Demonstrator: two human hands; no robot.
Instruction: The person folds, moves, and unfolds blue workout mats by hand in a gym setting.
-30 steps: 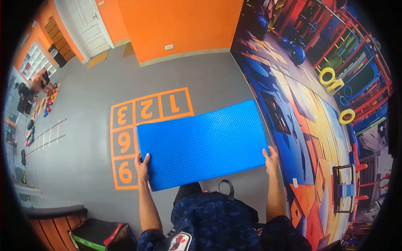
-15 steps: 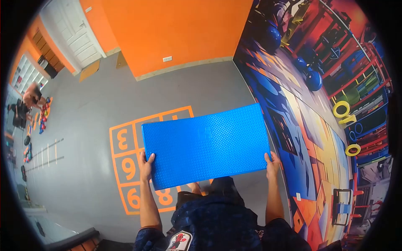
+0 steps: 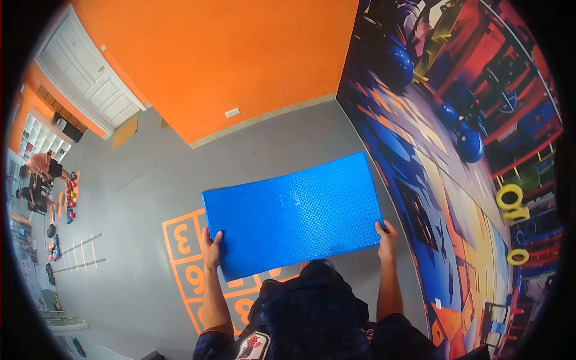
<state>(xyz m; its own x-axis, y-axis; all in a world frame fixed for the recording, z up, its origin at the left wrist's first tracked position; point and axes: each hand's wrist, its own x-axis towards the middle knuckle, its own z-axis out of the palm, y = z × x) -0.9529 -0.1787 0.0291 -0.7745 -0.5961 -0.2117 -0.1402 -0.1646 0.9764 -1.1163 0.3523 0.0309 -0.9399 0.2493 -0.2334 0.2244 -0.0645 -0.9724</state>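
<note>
A blue rectangular step platform or board (image 3: 294, 213) with a dimpled top is held out in front of my body, its long side running left to right. At its left short edge, my left hand (image 3: 212, 247) grips with the thumb on top and the fingers hidden beneath. My right hand (image 3: 387, 238) grips the opposite edge the same way. The board is slightly tilted, its right end farther up in view. Its underside is hidden, and it covers part of the orange number grid (image 3: 180, 240) on the floor.
A mural-covered wall (image 3: 444, 198) runs close along my right. Ahead stands an orange wall (image 3: 240, 54) with a socket (image 3: 232, 113). Far left, people (image 3: 45, 168) bend near colourful weights (image 3: 72, 198). A white door (image 3: 90, 72) is at the upper left.
The view has turned and shifted forward; the number grid now lies lower and nearer to my body. The blue board stays in both hands, at nearly the same place in view.
</note>
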